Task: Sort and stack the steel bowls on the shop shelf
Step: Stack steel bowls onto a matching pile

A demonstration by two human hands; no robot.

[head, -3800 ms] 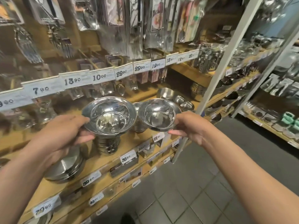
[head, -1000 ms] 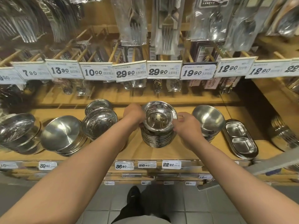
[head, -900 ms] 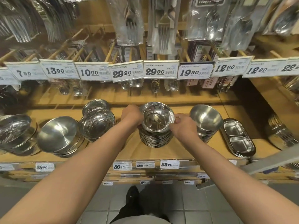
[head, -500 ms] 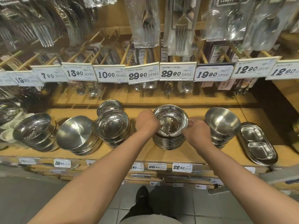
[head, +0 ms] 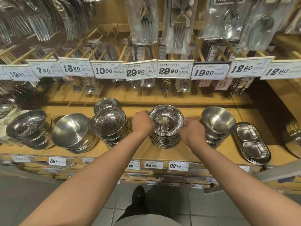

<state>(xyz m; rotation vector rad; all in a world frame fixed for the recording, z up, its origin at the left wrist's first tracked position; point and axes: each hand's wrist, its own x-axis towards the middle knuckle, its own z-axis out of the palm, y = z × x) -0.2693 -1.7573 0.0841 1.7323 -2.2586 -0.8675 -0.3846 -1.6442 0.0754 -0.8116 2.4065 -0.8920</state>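
While both arms reach over the wooden shelf [head: 84, 156], the left hand [head: 142, 122] and the right hand [head: 190, 130] grip opposite rims of the top bowl [head: 166, 117], which sits on the middle stack [head: 165, 140] (upright, centred). Other bowl stacks [head: 110, 126] stand beside it, and a divided tray [head: 252, 142] lies further right.
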